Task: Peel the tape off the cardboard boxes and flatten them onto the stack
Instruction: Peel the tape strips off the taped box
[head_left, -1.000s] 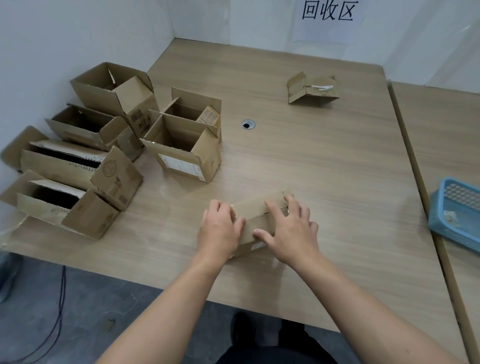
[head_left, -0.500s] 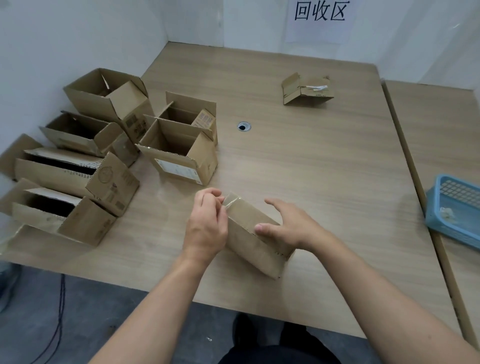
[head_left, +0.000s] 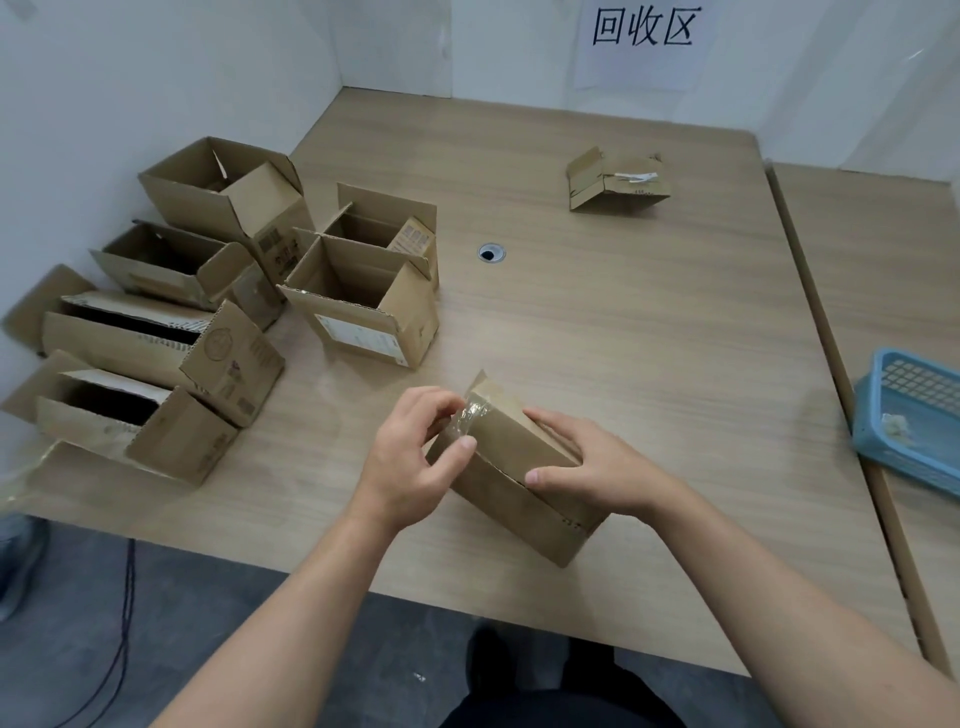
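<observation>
A light wooden counter (head_left: 623, 338) is set in a white-walled corner. In the lower middle, a closed brown box (head_left: 524, 499) is gripped by the right hand (head_left: 597, 467). Crinkly clear tape (head_left: 474, 413) at its upper end is pinched by the left hand (head_left: 410, 457). The box is found near the front edge, well apart from open boxes (head_left: 363, 306) at the left.

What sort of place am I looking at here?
Probably a recycling corner in an office or workroom: the wall sign reads "recycling area" in Chinese, and open cardboard boxes crowd a desk.
</observation>
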